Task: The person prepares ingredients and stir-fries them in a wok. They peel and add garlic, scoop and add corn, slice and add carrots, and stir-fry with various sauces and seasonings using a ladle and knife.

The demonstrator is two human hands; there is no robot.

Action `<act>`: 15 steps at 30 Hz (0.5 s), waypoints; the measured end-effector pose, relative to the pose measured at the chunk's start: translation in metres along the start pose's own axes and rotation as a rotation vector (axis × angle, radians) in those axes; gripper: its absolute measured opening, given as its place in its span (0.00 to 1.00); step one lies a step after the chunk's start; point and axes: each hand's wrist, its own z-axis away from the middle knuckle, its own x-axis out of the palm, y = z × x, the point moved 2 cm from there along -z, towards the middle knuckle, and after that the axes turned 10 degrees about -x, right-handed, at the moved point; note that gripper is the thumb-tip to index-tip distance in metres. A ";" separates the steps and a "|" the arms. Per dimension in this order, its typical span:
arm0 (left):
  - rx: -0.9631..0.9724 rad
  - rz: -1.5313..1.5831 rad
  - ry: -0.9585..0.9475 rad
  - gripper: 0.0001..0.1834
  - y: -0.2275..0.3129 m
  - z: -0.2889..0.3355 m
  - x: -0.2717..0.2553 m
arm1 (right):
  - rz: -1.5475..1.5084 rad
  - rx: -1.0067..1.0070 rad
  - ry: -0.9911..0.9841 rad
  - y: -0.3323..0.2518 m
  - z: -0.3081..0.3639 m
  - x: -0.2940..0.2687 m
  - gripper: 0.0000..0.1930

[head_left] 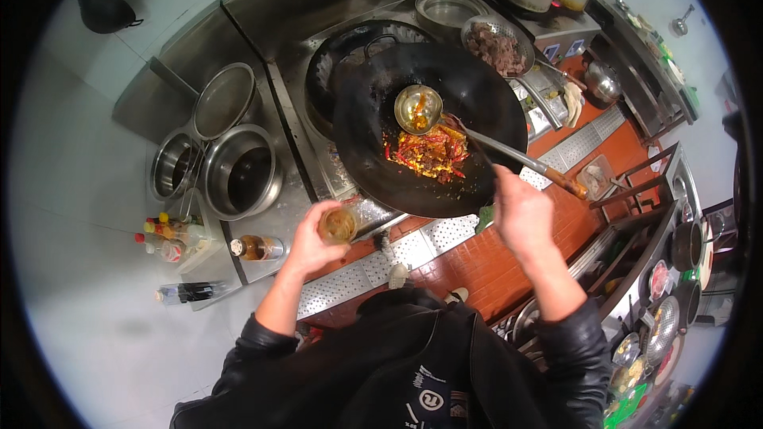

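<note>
Ladle (419, 109) bowl hovers over the black wok (373, 151), just above the heap of red chillies and dark bits (429, 152) lying on the wok's near side. I see orange sauce pooled in the bowl. My right hand (520, 210) has its grip closed round the long handle near its wooden end, forearm coming up from the lower right, wrist bent so the handle slopes up and left to the wok. My left hand (314, 240) is wrapped tight round a small glass jar (338, 225) of amber liquid, held beside the wok's near rim, over the steel bench (238, 262), elbow tucked in.

To do this well, I judge the ladle should stay level until it is over the food, then tip slowly so the sauce lands on the heap and not the bare metal. The jar should be kept upright and away from the hot rim. 2 steel pots (238, 171) and a cluster of sauce bottles (163, 240) stand to my left.
</note>
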 end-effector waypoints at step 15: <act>0.047 0.334 0.036 0.39 -0.046 0.036 0.017 | 0.185 -0.073 -0.571 -0.022 -0.007 0.084 0.07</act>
